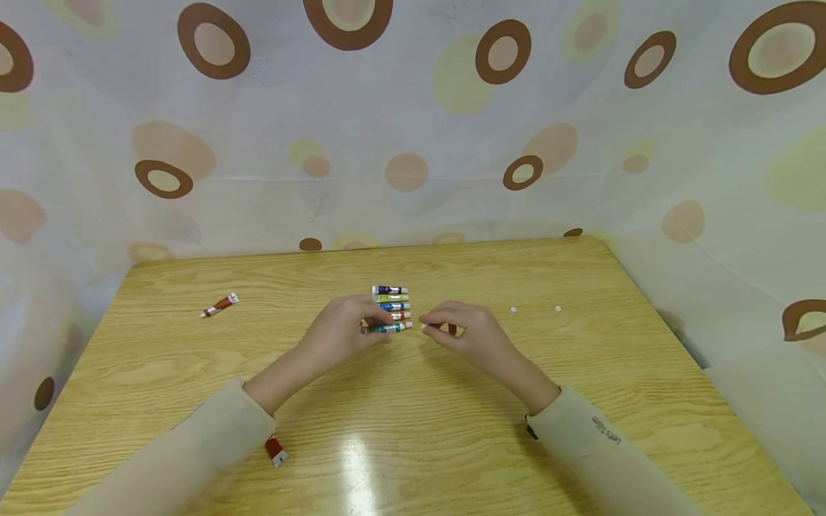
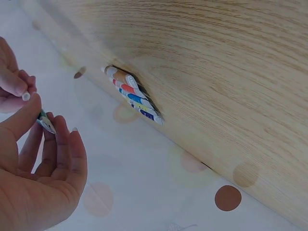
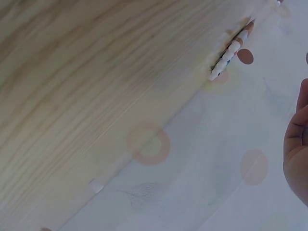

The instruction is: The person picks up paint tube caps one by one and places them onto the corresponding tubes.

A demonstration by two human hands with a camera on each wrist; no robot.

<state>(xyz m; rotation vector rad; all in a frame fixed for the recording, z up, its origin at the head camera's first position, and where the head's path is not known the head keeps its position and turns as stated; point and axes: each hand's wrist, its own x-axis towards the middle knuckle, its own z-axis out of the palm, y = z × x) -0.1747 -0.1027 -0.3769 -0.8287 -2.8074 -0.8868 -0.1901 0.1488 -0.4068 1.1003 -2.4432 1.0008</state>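
While both forearms are reaching in over the wooden table (image 1: 581, 401), the left hand (image 1: 338, 333) is curling its fingers around a green paint tube (image 1: 389, 327) just in front of the row of tubes (image 1: 391, 302), and the right hand (image 1: 467, 333) is pinching a small white cap (image 1: 425, 326) at that tube's tip. The left wrist view is showing the tube's flat crimped end (image 2: 46, 124) between thumb and fingers, hidden from the head camera, while the right wrist view is catching only the row of tubes' white caps (image 3: 226, 61) and the edge of the right hand (image 3: 297, 154).

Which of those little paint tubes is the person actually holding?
The green tube, nearest the person in the row. The left hand grips its tail end; the blue, yellow and red tubes behind it lie untouched on the table.
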